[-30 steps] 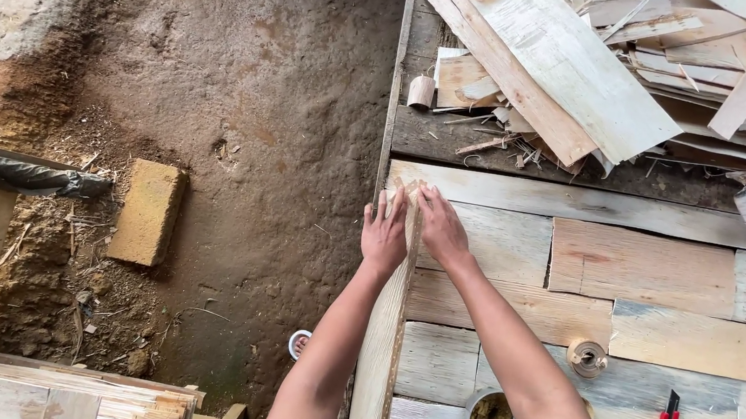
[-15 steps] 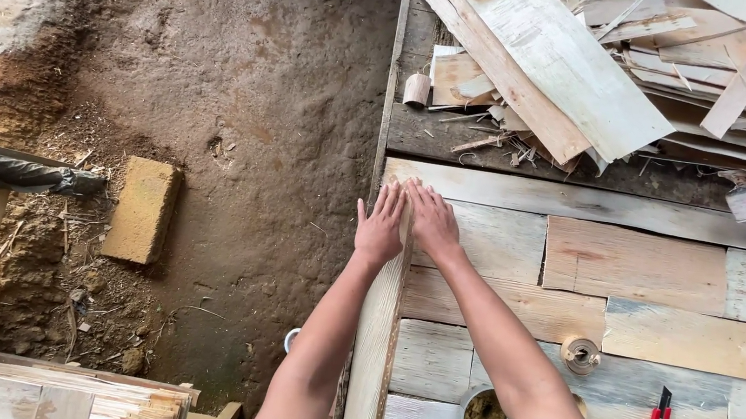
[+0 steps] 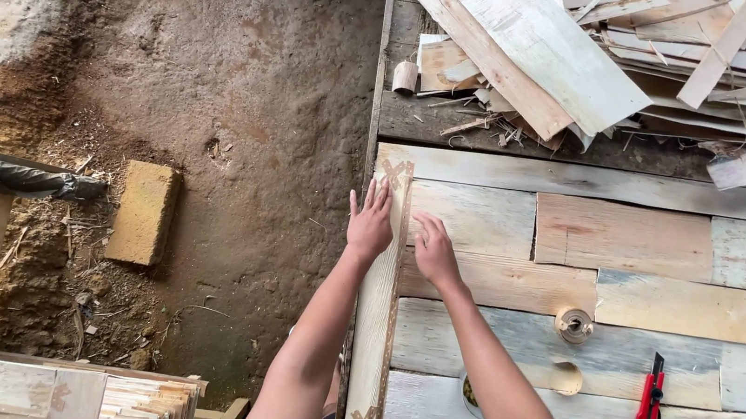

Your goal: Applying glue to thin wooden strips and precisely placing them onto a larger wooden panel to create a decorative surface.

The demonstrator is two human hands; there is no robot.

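Both hands lie flat with fingers spread, gripping nothing. The left hand (image 3: 369, 223) presses on a narrow pale veneer strip (image 3: 374, 331) that runs near-to-far along the left edge of the laid veneer sheets (image 3: 623, 236). The right hand (image 3: 434, 249) rests just right of it, on those sheets. Farther right lie a tape roll (image 3: 574, 324) and a red cutter (image 3: 650, 398). Loose veneer scraps (image 3: 541, 51) are heaped at the far side; a brick (image 3: 143, 211) sits on the dirt at left.

We see the long pale veneer strip (image 3: 378, 304) along the wooden platform's (image 3: 494, 132) left edge; the small tape roll (image 3: 574, 324) lies right; the red-handled cutter (image 3: 649, 398) nearer; the loose veneer pile (image 3: 597, 48) far.
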